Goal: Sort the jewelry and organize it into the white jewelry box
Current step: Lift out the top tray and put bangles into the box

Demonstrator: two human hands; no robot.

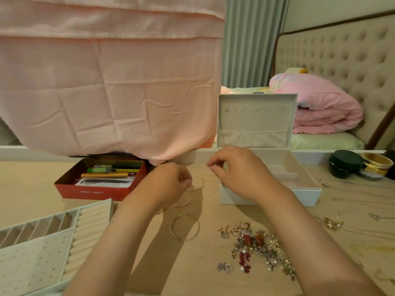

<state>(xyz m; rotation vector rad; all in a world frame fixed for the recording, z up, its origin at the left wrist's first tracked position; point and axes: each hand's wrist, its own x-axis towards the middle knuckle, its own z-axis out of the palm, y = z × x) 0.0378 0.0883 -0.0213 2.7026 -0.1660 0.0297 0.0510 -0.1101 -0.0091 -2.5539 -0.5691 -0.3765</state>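
Just over the near left corner of the white jewelry box (pixel 307 196), the right hand (pixel 237 170) hangs with thumb and fingertips drawn together as if pinching something fine; whether anything is between them is too small to tell. Left of the box, the left hand (pixel 171 185) has its fingers curled above two thin gold hoops (pixel 195 182) on the table (pixel 25 189). It may hold one, or one end of a thin chain, but I cannot tell.

The box stands open with its lid (pixel 256 118) upright and its compartments apparently empty. Its lift-out tray (pixel 89 231) lies well to the left and nearer the person. A third hoop (pixel 185 227) and a tangled pile of jewelry (pixel 256 246) sit in front of the box, unsorted.

Sorting looks barely begun, with the bangle-like hoops being gathered first. Next, the hands would need a firm pinch on each thin ring, then a short carry rightwards into one compartment, without dragging the neighbouring hoops.
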